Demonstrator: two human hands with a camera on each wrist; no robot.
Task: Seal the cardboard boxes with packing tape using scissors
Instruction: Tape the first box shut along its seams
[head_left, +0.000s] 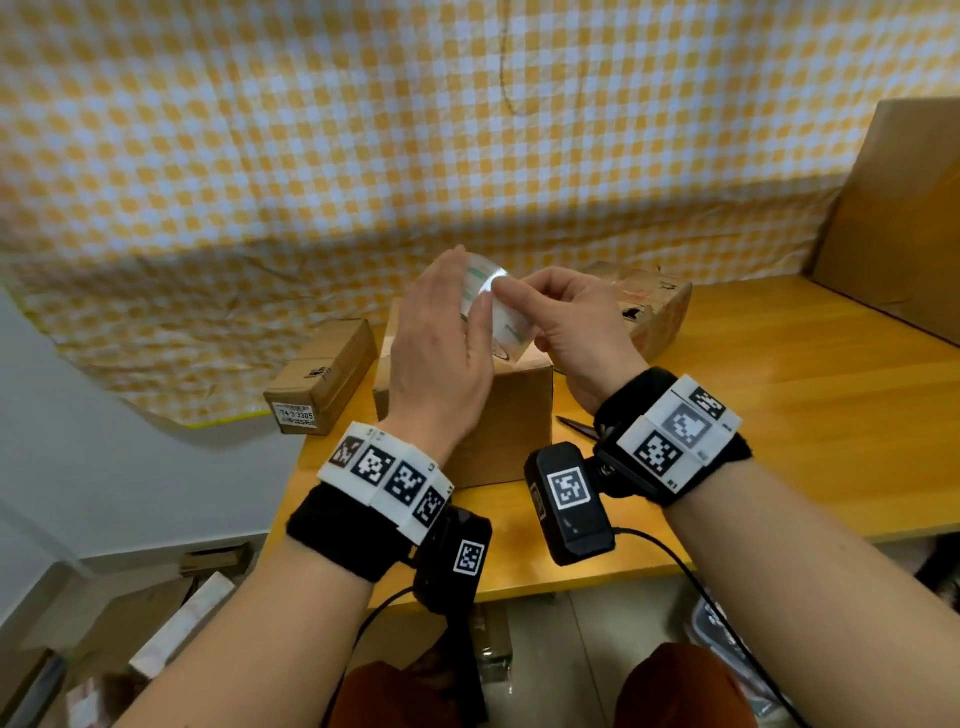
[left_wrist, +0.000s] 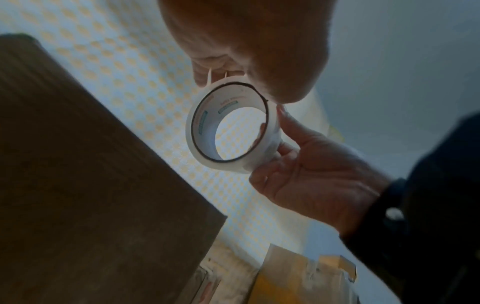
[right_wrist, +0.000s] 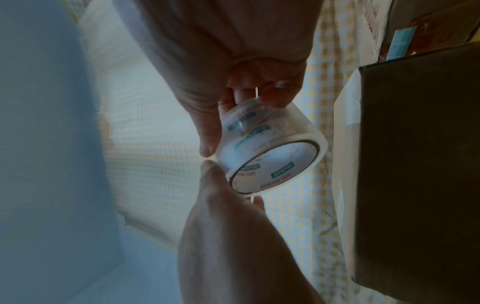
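Though half-hidden by hands (head_left: 441, 332), tape roll (head_left: 485, 306).

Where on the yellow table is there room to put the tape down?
The widest bare patch of table lies right of the middle box, before the big box. The front edge near the wrists is bare too. The left is crowded: small box, middle box, torn box, scissors.

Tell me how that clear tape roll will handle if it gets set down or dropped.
The tape roll is a hollow ring, so on edge it would likely roll. Its glossy film probably feels slick. It looks light: the left hand and right hand hold it by the fingertips.
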